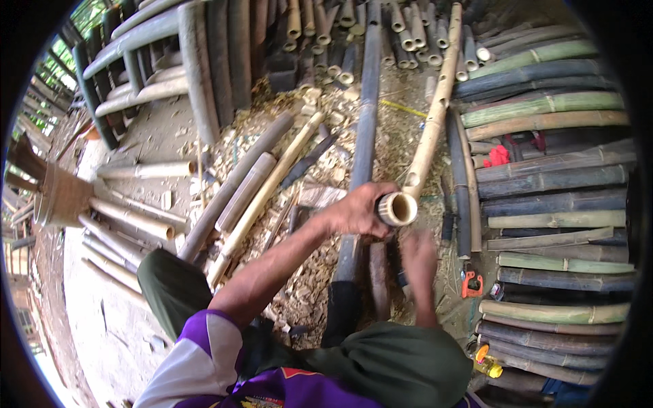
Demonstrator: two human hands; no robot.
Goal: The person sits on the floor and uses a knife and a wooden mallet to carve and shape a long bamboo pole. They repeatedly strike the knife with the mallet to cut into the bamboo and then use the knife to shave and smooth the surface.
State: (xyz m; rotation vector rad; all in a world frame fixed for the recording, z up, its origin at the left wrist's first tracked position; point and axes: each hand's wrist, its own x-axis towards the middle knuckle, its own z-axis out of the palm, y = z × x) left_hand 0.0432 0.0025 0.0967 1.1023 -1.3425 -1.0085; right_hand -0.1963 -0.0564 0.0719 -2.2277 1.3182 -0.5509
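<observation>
My left hand (359,209) is closed round a bamboo tube. The tube's pale, round open end (398,209) faces up toward me. Right beside that end lies the near end of a long, pale bamboo pole (431,129) with several holes cut along it. Whether tube and pole are one piece, I cannot tell. My right hand (417,257) is just below the tube's end, smeared by motion, and its fingers do not show clearly. A dark bamboo pole (366,102) runs away from me under my left hand.
Wood shavings (306,285) cover the ground around my legs. Stacked green and dark bamboo poles (554,180) line the right side. An orange-handled tool (471,282) and a yellow-capped bottle (488,366) lie there. Loose poles (265,197) lie left, with a bucket (61,196) beyond.
</observation>
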